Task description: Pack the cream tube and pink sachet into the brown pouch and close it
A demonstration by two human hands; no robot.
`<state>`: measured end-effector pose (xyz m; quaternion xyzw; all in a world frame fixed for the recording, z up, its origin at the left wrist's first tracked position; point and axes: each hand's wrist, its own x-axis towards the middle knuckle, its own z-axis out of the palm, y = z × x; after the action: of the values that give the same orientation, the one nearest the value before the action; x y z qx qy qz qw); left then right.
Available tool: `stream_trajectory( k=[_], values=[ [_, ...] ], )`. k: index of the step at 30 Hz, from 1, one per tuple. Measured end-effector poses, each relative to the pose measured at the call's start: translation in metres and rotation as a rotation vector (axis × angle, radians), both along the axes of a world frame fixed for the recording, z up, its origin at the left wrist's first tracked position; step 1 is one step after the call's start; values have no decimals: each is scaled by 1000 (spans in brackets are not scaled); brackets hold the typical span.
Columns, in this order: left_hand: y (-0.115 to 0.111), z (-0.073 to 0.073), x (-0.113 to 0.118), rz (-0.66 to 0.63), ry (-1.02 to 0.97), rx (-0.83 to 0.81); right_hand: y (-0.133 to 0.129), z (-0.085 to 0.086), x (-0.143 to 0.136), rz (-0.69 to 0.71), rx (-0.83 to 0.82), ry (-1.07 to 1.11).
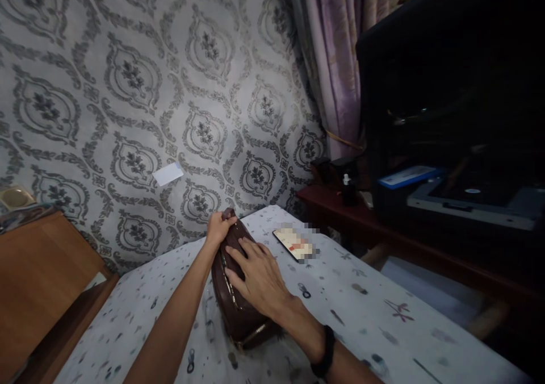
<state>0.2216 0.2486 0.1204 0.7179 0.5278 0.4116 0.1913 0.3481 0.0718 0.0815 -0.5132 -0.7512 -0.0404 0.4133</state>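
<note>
The brown bag (244, 320) lies at lower centre of the frame, on the patterned sheet (170, 299). The left hand (220, 228) clasps its upper end; the right hand (260, 271) rests spread on top, gripping nothing. Good handling probably means 1 hand anchoring firmly, the other pressing lightly beside the zip (230, 284).

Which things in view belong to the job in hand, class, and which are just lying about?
In the job:
Brown bag
Left hand, gripping the bag's far end
Right hand, spread on top of the bag

Lying about:
Phone, screen up
Dark bottle with a white top
Blue-edged flat item, too dim to identify
</note>
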Motion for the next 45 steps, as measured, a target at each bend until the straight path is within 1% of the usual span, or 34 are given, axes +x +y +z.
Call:
stream_trajectory(
  k=[5,10,14,17,21,24,27,30,36,45],
  values=[
    [-15,7,1,-99,-60,-6,0,1,0,4,-5,-6],
    [-31,11,1,-224,-106,-66,1,0,0,-2,-19,-10],
    [-35,13,-3,-250,-146,-113,1,1,0,5,-27,-16],
    [-36,17,-12,-241,-185,-89,1,1,1,11,-34,-13],
    [-37,20,-36,-191,-222,-17,2,4,2,28,-63,-24],
    [-39,13,-54,-157,-206,-16,2,11,2,42,-57,-46],
    [-39,5,-64,-128,-178,-12,4,18,0,68,-26,-80],
    [-37,-1,-65,-98,-151,5,7,20,-3,93,-33,-105],
    [-34,-4,-62,-21,-112,53,11,17,-7,87,-51,-107],
    [-45,-6,-54,16,-189,77,13,13,-9,71,7,-83]
  ],
)
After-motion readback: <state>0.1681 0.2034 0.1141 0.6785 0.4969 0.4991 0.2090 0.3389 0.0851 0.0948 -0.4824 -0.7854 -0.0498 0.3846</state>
